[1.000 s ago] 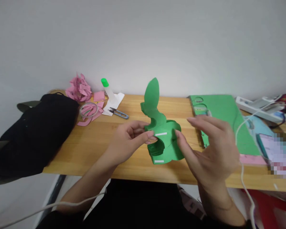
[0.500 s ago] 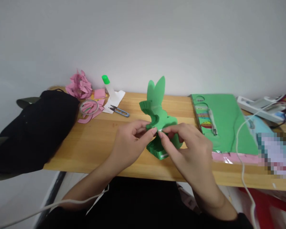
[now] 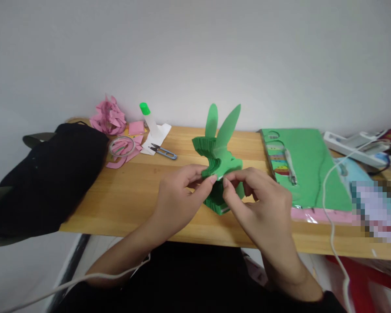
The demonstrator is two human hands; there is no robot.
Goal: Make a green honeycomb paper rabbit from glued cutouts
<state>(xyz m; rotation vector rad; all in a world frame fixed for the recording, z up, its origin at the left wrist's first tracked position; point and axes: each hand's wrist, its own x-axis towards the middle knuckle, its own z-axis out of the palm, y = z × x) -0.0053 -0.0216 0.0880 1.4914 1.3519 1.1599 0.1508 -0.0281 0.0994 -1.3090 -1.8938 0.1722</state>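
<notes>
A green layered paper rabbit (image 3: 226,158) with two tall ears stands near the front of the wooden table, its many sheets fanned at the left side. My left hand (image 3: 182,195) pinches its left edge at mid-height between thumb and fingers. Opposite it, my right hand (image 3: 260,200) has thumb and forefinger closed on the paper's near edge, close to a small white strip (image 3: 220,177). Another pale strip (image 3: 225,209) shows on the rabbit's base. The fingers hide part of the rabbit's middle.
To the left lie a black bag (image 3: 51,178), pink crumpled paper (image 3: 108,116), a tape roll (image 3: 121,147), a glue stick (image 3: 148,114) and blue thread snips (image 3: 163,151). On the right are a green paper pack (image 3: 312,169), a white pen (image 3: 291,167), a power strip (image 3: 355,150) and a white cable (image 3: 325,200).
The rabbit has turned and its ears have spread apart, the right one swinging rightward. Both hands keep their pinch, with the right hand shifted slightly to the right.
</notes>
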